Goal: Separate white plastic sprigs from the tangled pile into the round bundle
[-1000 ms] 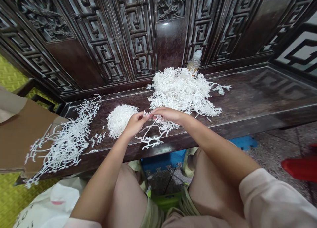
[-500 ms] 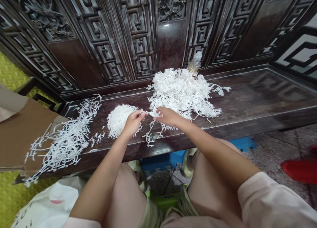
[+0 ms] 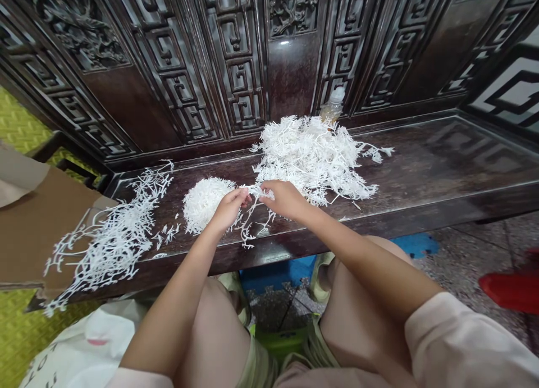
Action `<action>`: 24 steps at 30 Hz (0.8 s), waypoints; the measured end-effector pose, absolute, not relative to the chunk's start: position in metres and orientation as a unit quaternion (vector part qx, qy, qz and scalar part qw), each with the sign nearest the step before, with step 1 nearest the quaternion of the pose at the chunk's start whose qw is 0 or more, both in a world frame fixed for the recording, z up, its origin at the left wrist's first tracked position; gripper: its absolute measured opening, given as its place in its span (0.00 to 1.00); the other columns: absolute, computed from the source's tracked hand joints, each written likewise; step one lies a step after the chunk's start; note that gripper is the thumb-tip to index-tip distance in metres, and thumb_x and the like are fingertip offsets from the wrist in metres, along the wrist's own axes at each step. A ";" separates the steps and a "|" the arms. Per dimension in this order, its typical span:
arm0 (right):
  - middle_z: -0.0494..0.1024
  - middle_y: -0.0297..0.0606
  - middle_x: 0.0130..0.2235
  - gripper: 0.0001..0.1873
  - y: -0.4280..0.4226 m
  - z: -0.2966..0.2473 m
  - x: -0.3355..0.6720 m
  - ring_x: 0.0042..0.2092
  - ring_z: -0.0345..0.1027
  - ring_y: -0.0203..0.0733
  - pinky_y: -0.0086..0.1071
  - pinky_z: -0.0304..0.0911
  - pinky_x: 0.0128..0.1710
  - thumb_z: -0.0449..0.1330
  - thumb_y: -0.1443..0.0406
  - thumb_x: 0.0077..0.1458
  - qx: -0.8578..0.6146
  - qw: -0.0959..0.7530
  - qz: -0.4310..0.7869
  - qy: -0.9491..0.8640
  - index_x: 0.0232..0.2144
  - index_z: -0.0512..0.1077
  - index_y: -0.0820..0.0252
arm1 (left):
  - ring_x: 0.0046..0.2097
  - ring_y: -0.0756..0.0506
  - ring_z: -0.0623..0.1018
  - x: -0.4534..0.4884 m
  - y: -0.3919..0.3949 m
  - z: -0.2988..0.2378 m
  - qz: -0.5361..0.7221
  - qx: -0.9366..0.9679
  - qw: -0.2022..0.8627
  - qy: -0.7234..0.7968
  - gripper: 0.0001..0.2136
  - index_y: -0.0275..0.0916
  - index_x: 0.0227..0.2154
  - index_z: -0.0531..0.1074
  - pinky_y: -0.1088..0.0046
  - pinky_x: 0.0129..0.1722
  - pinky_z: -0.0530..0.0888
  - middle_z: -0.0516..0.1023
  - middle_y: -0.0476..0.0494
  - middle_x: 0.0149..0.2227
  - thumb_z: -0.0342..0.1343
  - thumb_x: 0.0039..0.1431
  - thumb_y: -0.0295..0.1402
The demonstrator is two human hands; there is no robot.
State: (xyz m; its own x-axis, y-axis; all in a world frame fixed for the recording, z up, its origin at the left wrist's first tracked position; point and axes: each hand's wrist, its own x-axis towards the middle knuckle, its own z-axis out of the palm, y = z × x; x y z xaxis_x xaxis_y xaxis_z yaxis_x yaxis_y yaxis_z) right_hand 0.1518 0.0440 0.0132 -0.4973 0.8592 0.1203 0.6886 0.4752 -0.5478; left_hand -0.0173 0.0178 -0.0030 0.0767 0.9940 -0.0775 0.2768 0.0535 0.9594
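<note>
**My left hand [image 3: 229, 209] and my right hand [image 3: 284, 200] pinch a loose white sprig [image 3: 252, 226]**

I sit before a dark carved wooden bench [image 3: 425, 163], with a carved back panel [image 3: 290, 68] behind it; a speckled stone floor [image 3: 458, 253] lies to my right. The front edge of the seat runs just below my wrists; the seat continues well past my right hand. My hands are close together, fingers closed on the sprig, which hangs above the wood. Just beside my left hand is a round ball of sprigs [image 3: 206, 205]; behind my right hand is a big loose heap [image 3: 311, 158]. Further left, a thin spread of sprigs [image 3: 118, 242] lies partly over a brown cardboard sheet [image 3: 42, 225]; all are white, with many fine branches.
</note>
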 end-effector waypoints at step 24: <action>0.71 0.38 0.31 0.11 0.057 0.002 0.155 0.31 0.61 0.35 0.28 0.54 0.31 0.53 0.59 0.47 -0.521 0.195 0.377 -0.741 0.29 0.68 0.61 | 0.36 0.48 0.68 -0.020 0.016 0.002 0.356 0.648 0.306 0.600 0.13 0.37 0.26 0.70 0.74 0.37 0.63 0.68 0.46 0.31 0.48 0.49 0.41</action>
State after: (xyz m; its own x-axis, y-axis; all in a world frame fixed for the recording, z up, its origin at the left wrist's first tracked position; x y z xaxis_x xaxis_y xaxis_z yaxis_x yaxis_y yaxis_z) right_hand 0.1552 0.0575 0.0016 -0.3815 0.9185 -0.1039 0.6250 0.1735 -0.7611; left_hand -0.0199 0.0158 0.0017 0.0276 0.9951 0.0945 0.5601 -0.0937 0.8231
